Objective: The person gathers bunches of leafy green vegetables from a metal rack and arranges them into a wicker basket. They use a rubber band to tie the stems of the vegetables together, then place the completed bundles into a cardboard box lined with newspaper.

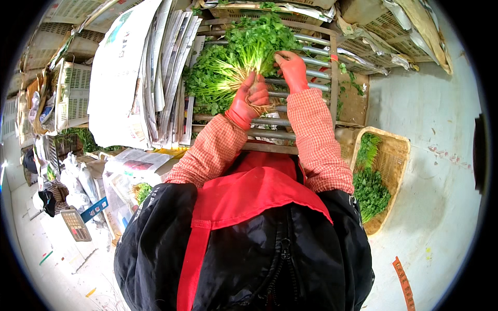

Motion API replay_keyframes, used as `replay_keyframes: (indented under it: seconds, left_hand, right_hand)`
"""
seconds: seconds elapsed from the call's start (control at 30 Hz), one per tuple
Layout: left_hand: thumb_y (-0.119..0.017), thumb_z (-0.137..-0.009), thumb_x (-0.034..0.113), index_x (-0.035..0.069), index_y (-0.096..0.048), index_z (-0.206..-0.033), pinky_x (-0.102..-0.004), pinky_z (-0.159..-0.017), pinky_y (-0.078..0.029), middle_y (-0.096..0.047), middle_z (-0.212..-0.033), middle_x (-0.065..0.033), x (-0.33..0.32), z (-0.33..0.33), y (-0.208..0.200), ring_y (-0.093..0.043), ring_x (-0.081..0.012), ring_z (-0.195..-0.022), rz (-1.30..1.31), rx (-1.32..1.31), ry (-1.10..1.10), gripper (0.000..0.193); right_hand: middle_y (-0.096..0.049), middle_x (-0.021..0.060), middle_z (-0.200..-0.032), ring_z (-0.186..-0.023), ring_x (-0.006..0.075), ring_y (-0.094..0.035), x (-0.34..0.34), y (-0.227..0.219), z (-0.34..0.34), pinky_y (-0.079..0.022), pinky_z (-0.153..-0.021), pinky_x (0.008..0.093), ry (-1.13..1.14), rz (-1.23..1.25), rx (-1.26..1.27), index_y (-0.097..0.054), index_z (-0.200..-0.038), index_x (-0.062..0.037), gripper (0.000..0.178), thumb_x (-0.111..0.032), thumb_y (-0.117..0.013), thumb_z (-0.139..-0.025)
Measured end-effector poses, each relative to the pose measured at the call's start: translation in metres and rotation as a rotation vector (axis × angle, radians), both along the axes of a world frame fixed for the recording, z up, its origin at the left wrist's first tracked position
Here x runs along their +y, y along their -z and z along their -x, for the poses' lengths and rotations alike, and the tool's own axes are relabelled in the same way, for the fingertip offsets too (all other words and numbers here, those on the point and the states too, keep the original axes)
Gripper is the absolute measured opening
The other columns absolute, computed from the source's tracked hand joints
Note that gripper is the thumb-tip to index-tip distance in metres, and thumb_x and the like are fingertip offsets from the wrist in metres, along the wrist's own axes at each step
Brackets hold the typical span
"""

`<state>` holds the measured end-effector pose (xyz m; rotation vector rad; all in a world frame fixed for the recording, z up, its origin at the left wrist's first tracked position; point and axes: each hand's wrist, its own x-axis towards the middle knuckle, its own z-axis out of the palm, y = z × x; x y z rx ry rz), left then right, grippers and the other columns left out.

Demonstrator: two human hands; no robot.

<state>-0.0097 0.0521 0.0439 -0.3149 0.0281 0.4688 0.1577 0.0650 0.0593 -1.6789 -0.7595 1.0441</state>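
Observation:
A leafy green bunch of cilantro (262, 39) stands upright in my left hand (249, 101). The gloved fingers of that hand are wrapped round its pale stems, and thin brown roots hang below them. At the bunch's right edge is my right hand (292, 70), also in an orange-red glove. Its thumb and fingertips are pinched together against the leaves; what lies between them is too small to tell. More cilantro (212, 78) lies to the left, stems pointing right, on a rack of metal bars (316, 72).
A thick stack of newspapers (124, 78) leans at the rack's left. Low at my right stands a yellowish plastic crate (397, 171) with bundled greens (371, 192) inside. Other crates (75, 93) line the left and far sides. A scale's keypad (76, 225) sits at lower left.

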Motion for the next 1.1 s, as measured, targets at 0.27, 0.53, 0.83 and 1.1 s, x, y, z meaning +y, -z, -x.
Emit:
replay_keyframes:
  seconds: [0.27,0.53,0.83,1.1]
  left_hand:
    - [-0.056,-0.091,0.041,0.014,-0.054,-0.082,-0.0224,-0.038,-0.018,-0.032,-0.053,0.009,-0.021,0.007,0.021,-0.025,-0.005,-0.04,-0.244,0.621,0.288,0.029]
    - [-0.053,-0.092,0.043,0.015,-0.05,-0.077,-0.0228,-0.038,-0.016,-0.028,-0.05,0.0088,-0.027,-0.005,0.026,-0.022,-0.0057,-0.039,-0.309,0.656,0.228,0.032]
    - [-0.045,-0.089,0.06,0.012,-0.052,-0.078,-0.0245,-0.039,-0.016,-0.028,-0.048,0.0078,-0.029,-0.006,0.033,-0.019,-0.0076,-0.039,-0.298,0.765,0.268,0.049]
    - [-0.039,-0.089,0.065,0.011,-0.05,-0.08,-0.0249,-0.041,-0.017,-0.023,-0.049,0.0076,-0.031,-0.007,0.024,-0.018,-0.008,-0.041,-0.405,0.777,0.223,0.057]
  right_hand:
    - [-0.064,0.0206,-0.105,-0.098,0.0358,-0.061,-0.006,-0.018,0.02,-0.048,-0.083,0.042,-0.184,0.261,-0.695,-0.057,-0.115,-0.003,0.048,-0.031,-0.064,-0.077]
    - [-0.068,0.011,-0.087,-0.079,0.0221,-0.066,-0.02,0.088,-0.023,-0.051,-0.068,0.032,-0.015,0.351,0.057,-0.059,-0.107,-0.0025,0.034,-0.017,-0.065,-0.077]
    - [-0.064,0.0083,-0.104,-0.097,0.0245,-0.058,-0.059,-0.014,0.014,-0.047,-0.083,0.034,-0.062,-0.501,-0.634,-0.063,-0.108,-0.0093,0.025,-0.009,-0.062,-0.083]
    - [-0.068,0.0117,-0.095,-0.086,0.0261,-0.065,-0.106,0.06,0.012,-0.049,-0.077,0.0334,0.027,-0.246,-0.482,-0.065,-0.104,-0.0053,0.021,-0.012,-0.06,-0.085]
